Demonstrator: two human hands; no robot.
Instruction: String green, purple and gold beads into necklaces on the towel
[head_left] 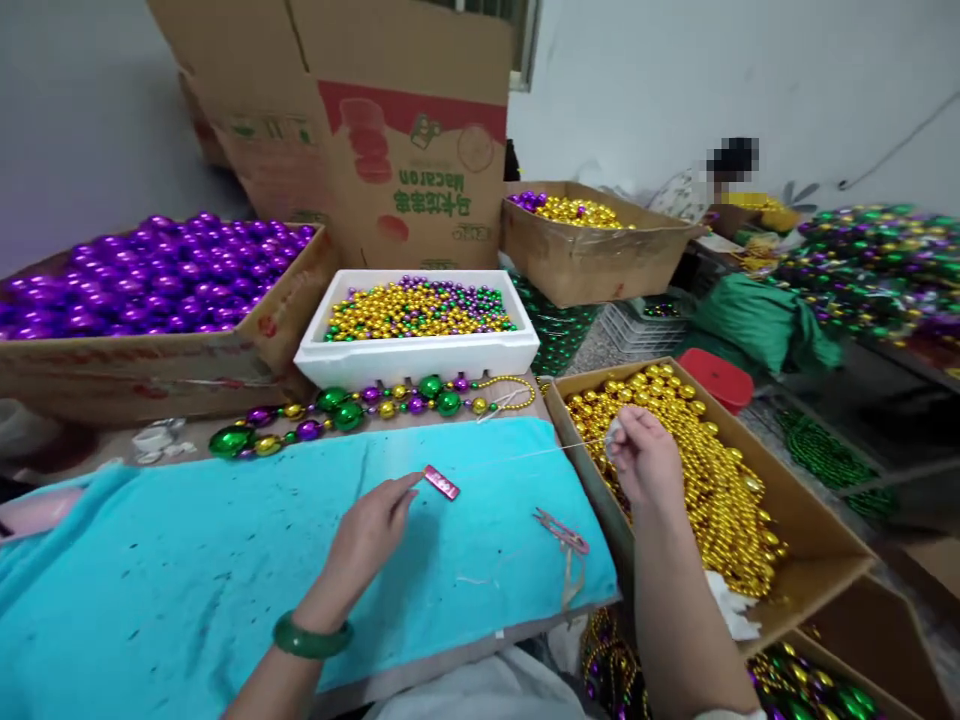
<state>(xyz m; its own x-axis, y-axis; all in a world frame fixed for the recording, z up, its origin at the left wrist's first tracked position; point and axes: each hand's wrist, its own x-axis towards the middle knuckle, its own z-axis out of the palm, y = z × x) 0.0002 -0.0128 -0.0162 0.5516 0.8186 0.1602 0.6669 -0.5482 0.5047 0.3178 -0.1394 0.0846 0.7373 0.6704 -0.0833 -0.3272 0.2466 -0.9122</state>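
Note:
My left hand (369,540), a green bangle on its wrist, lies on the turquoise cloth (225,560) with a fingertip touching a small red lighter-like object (441,482). My right hand (643,458) hovers over the box of gold beads (705,470), its fingers pinched on a thin white thread (555,450) that runs left toward the strung necklace of green, purple and gold beads (360,405). Small pink scissors (561,530) lie on the cloth between my hands.
A white foam tray of mixed small beads (416,355) stands behind the necklace. A cardboard box of large purple beads (150,280) is at the left, another bead box (592,240) behind. Another person sits at the far right, among bead piles (870,260).

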